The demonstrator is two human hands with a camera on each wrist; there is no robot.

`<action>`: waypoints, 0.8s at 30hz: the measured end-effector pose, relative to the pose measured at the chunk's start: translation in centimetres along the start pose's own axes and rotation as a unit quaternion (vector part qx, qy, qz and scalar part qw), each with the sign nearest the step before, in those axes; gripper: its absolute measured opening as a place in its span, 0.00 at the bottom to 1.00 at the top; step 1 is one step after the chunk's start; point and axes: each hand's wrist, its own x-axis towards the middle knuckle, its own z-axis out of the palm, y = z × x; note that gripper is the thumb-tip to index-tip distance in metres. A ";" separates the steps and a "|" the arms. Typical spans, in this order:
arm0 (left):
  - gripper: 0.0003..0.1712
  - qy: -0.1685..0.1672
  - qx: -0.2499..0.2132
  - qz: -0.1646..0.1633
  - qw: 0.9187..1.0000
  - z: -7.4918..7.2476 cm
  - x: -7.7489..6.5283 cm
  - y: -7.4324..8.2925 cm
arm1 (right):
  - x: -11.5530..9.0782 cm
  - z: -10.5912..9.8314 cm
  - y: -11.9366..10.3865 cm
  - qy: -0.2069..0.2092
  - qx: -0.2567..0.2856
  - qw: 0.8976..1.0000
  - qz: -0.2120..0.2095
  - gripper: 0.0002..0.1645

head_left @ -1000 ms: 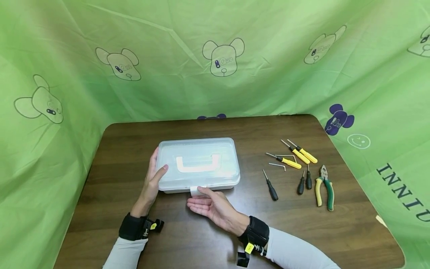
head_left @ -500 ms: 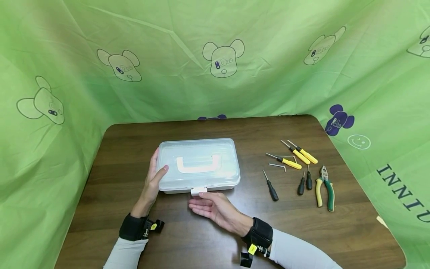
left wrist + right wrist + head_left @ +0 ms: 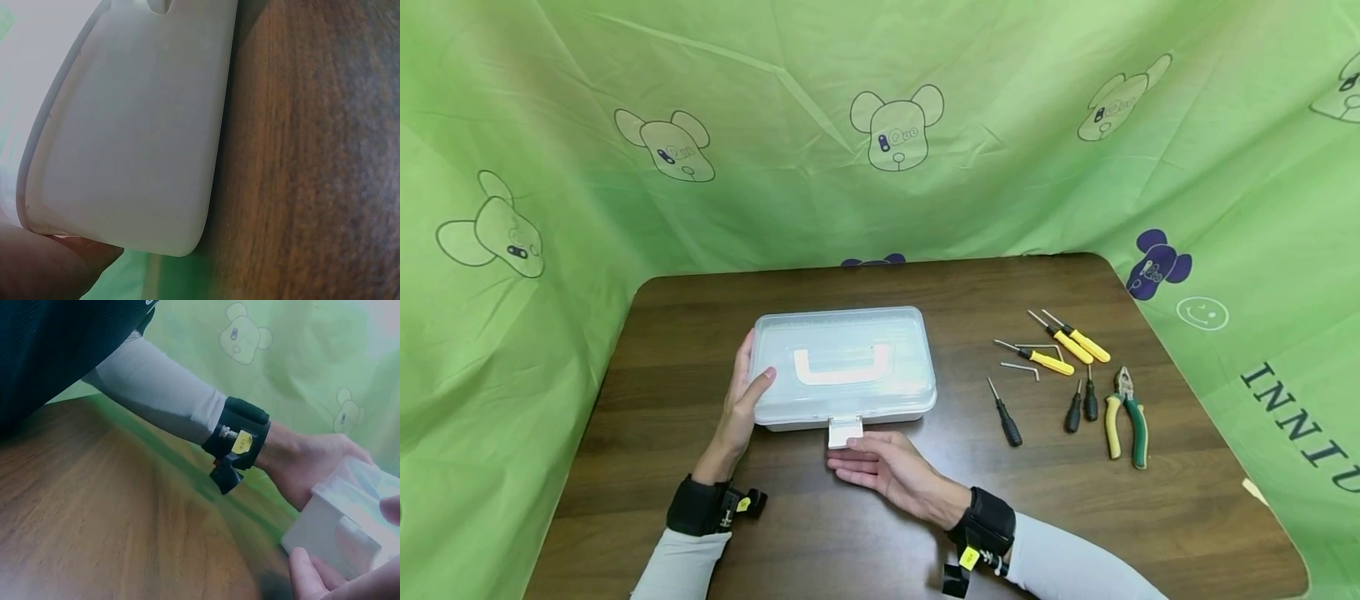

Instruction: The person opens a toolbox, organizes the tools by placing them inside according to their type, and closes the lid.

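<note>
A translucent-lidded plastic toolbox (image 3: 842, 333) with a white carry handle (image 3: 842, 377) lies flat on the table, its lid down. My left hand (image 3: 737, 408) holds its left end, thumb over the lid's edge and fingers along the side. At the front, the white latch (image 3: 846, 432) sticks outward from the box. My right hand (image 3: 895, 473) has its thumb on the latch's outer end and fingers beneath, pinching it; the exact finger contact is hidden. The left wrist view shows the box's white side wall (image 3: 137, 137) close up.
Right of the box lie yellow-handled screwdrivers (image 3: 1078, 340), black-handled screwdrivers (image 3: 1008, 423), hex keys (image 3: 1019, 367) and green-and-yellow pliers (image 3: 1126, 421). The brown wooden table (image 3: 685, 308) is backed by a green printed curtain (image 3: 790, 200).
The latch has swung outward from the box front, and my right hand has moved slightly right and toward me with it. My left hand and the box have stayed put.
</note>
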 end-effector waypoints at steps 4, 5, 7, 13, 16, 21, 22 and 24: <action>0.43 -0.002 -0.002 -0.002 1.000 0.0 0.0 0.0 | -0.4 -0.7 -0.1 -0.014 -0.014 1.000 -0.002 0.09; 0.43 -0.003 -0.003 -0.003 1.000 -0.1 0.0 0.0 | -0.5 -0.9 -0.2 -0.017 -0.021 1.000 -0.001 0.09; 0.43 -0.003 -0.002 -0.005 1.000 -0.1 0.0 0.0 | -0.8 -1.3 -0.4 -0.023 -0.043 0.999 0.003 0.11; 0.43 0.002 -0.006 -0.001 1.000 -0.1 -0.2 -0.1 | -1.7 -2.6 -1.4 -0.030 -0.143 0.989 0.006 0.33; 0.42 0.001 -0.011 0.001 1.000 -0.1 -0.2 -0.1 | -2.1 -3.3 -2.2 -0.022 -0.194 0.981 -0.006 0.38; 0.42 -0.001 -0.013 0.001 1.000 0.0 -0.1 -0.1 | -3.2 -4.4 -3.5 -0.021 -0.282 0.958 -0.041 0.36; 0.42 -0.002 -0.013 0.001 1.000 0.0 -0.1 -0.1 | -3.4 -4.6 -3.7 -0.021 -0.307 0.950 -0.049 0.35; 0.42 -0.002 -0.012 0.002 1.000 0.0 -0.1 -0.1 | -4.0 -4.9 -4.3 -0.022 -0.363 0.929 -0.069 0.32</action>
